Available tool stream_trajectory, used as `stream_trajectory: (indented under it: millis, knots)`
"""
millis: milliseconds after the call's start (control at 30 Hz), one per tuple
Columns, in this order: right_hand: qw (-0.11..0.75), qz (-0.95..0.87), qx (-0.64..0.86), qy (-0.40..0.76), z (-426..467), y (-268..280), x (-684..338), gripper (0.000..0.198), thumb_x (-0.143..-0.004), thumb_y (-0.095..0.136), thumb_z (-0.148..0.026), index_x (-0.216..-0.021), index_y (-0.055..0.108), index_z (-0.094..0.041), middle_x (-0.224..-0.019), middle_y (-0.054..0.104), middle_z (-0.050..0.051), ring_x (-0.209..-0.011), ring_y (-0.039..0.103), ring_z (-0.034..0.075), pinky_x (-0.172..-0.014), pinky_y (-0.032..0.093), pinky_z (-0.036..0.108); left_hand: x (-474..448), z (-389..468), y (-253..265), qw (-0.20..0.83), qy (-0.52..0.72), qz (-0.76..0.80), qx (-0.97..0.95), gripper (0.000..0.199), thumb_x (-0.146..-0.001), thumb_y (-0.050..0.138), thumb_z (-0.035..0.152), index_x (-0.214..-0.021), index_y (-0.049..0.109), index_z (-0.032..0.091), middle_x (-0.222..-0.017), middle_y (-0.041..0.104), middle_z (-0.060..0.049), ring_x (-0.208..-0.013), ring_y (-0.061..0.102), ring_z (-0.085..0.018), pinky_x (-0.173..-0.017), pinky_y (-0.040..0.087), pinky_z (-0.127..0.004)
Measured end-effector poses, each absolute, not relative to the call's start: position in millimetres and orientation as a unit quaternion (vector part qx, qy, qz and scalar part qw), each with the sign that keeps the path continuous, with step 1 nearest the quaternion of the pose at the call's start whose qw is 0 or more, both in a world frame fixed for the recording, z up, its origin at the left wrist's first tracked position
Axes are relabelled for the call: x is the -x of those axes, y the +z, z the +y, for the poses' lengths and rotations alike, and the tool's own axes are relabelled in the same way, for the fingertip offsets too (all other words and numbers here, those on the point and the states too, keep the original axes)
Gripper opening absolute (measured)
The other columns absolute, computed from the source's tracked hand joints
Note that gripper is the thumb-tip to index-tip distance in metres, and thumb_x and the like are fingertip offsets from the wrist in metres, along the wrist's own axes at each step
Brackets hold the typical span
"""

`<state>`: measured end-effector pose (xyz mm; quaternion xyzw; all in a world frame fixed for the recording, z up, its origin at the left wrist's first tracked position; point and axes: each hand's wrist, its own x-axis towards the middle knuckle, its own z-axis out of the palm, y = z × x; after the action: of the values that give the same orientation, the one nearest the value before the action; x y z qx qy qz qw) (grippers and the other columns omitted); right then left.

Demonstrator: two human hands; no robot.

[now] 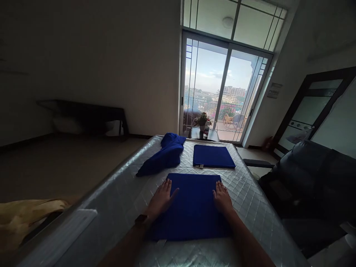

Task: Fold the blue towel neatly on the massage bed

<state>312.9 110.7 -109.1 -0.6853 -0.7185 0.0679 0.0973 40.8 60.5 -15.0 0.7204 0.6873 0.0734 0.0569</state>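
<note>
Both hands are flat out on the near folded blue cloth [194, 213], one along each side. The left hand [162, 196] is open, fingers straight and fairly close together, thumb spread inward over the fabric. The right hand [222, 196] pretty much mirrors it: open, fingers pointing away from the person, thumb angled in. Neither one is gripping anything, they're just resting palm-down at the edges. There's a dark watch [141, 218] on the left wrist.

The cloth itself is folded into a neat rectangle, lying flat on the silvery quilted surface [250, 200] right in front of the person. Its side edges run away from the body, and the far edge faces the sliding glass door [225, 85]. It looks wider side to side, but with the viewing angle I honestly can't tell which way the long axis goes. A small pale tag [161, 242] pokes out at the near edge, over on the left.

Just beyond it, slightly to the right, sits a second folded blue cloth [213, 155], also flat, with its own white tag [199, 166] on the near edge. To the left of that is a crumpled blue cloth [168, 155], bunched up and slanting from far right to near left. A black armchair [314, 181] stands off to the right.
</note>
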Motion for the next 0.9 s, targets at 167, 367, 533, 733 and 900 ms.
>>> stream_trajectory:
  millis: [167,367,533,733,900]
  knots:
    - [0.067,-0.732,0.678,0.037,122,-102,-312,0.064,-0.091,0.014,-0.041,-0.146,0.021,-0.009,-0.155,0.021,0.011,-0.145,0.012,0.020,-0.118,0.007,0.039,-31,65,-34,0.047,0.130,0.666,-0.733,0.073,-0.093,0.004,0.049,-0.140,0.031,0.001,-0.150,0.031,-0.016,-0.139,0.029,-0.021,-0.115,0.024,-0.034]
    - [0.081,-0.724,0.683,0.045,159,-95,-313,0.064,-0.091,0.013,-0.044,-0.147,0.019,-0.012,-0.156,0.019,0.009,-0.145,0.011,0.018,-0.118,0.011,0.037,-24,60,-39,0.037,0.159,0.652,-0.740,0.078,-0.091,0.000,0.053,-0.139,0.034,0.001,-0.149,0.034,-0.016,-0.139,0.030,-0.023,-0.114,0.026,-0.035]
    - [0.081,-0.729,0.677,0.064,171,-108,-318,0.064,-0.091,0.016,-0.043,-0.147,0.019,-0.012,-0.156,0.018,0.008,-0.145,0.010,0.015,-0.117,0.011,0.032,-24,67,-44,0.031,0.160,0.656,-0.737,0.076,-0.092,0.003,0.051,-0.139,0.035,0.001,-0.148,0.035,-0.015,-0.139,0.031,-0.021,-0.114,0.025,-0.033]
    - [0.090,-0.732,0.673,0.058,173,-116,-321,0.063,-0.091,0.014,-0.043,-0.147,0.015,-0.013,-0.157,0.015,0.006,-0.145,0.009,0.015,-0.118,0.010,0.033,-26,74,-43,0.036,0.167,0.671,-0.722,0.081,-0.090,0.005,0.056,-0.138,0.034,-0.002,-0.148,0.034,-0.019,-0.139,0.030,-0.025,-0.115,0.025,-0.038]
    - [0.105,-0.732,0.671,0.060,174,-118,-321,0.063,-0.091,0.014,-0.044,-0.147,0.017,-0.014,-0.156,0.016,0.007,-0.145,0.011,0.016,-0.118,0.012,0.035,-53,70,-32,0.060,0.164,0.610,-0.773,0.080,-0.091,0.000,0.053,-0.139,0.034,-0.001,-0.148,0.034,-0.019,-0.139,0.030,-0.023,-0.115,0.027,-0.037]
